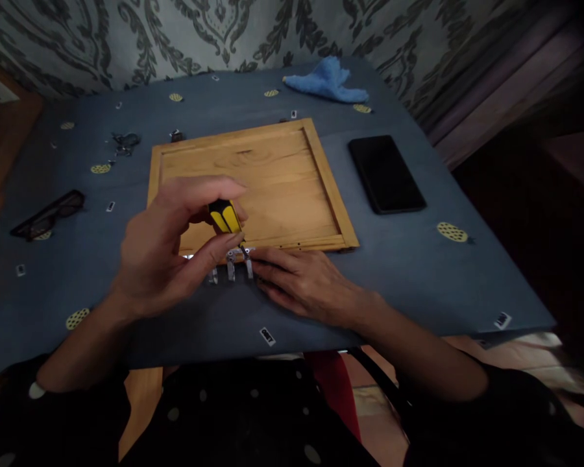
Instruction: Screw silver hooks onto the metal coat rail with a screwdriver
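Observation:
My left hand [160,240] is curled around a screwdriver [226,215] with a yellow and black handle. Its shaft slants down to a small silver metal hook rack [231,266] along the near edge of a framed wooden panel [253,175]. My right hand [306,282] rests on the table at this edge, fingers close together, with the fingertips against the right end of the hook rack. Part of the panel and the rack's left end are hidden behind my left hand. Small dark holes show in the panel's edge right of the rack.
A black phone [387,174] lies right of the panel. Behind it is a crumpled blue cloth [328,81]. To the left are dark sunglasses [48,214] and a small pile of metal pieces [125,143]. A blue patterned cloth [409,279] covers the table, with a patterned curtain [214,32] behind.

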Tool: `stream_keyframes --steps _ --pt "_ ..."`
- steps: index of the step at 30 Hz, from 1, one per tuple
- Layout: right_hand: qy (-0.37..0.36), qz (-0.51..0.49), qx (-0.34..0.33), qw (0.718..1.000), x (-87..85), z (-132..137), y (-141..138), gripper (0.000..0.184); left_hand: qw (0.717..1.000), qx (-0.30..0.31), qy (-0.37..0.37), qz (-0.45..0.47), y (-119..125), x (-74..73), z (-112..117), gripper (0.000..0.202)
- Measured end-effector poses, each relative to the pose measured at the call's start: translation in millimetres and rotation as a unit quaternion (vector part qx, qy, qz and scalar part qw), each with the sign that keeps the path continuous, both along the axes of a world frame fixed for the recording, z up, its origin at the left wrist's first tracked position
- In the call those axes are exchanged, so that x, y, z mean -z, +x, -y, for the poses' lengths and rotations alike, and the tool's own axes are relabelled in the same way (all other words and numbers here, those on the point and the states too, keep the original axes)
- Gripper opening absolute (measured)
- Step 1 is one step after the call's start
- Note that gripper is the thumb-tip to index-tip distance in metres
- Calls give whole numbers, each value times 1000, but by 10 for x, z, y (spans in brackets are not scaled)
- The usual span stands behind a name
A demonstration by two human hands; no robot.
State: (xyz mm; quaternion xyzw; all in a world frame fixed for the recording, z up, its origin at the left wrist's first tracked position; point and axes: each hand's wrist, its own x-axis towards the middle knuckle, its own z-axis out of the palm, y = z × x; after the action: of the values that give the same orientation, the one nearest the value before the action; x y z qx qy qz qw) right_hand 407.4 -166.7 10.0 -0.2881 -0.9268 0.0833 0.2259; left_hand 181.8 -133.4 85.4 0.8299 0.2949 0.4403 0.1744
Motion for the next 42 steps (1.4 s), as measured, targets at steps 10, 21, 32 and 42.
stream_keyframes --steps 10,21,32,42 --pt "-8 14 2 1000 -9 -2 7 33 1000 6 -14 -20 -45 16 -30 52" --pt "7 26 11 1000 -14 -2 -4 32 993 -25 35 -112 -27 -31 -80 28" --pt "5 22 7 1000 -21 -8 -12 29 998 -27 21 -51 -52 6 -51 39" --pt "15 9 8 1000 -9 -4 -3 29 998 -23 15 -52 -44 -9 -73 37"
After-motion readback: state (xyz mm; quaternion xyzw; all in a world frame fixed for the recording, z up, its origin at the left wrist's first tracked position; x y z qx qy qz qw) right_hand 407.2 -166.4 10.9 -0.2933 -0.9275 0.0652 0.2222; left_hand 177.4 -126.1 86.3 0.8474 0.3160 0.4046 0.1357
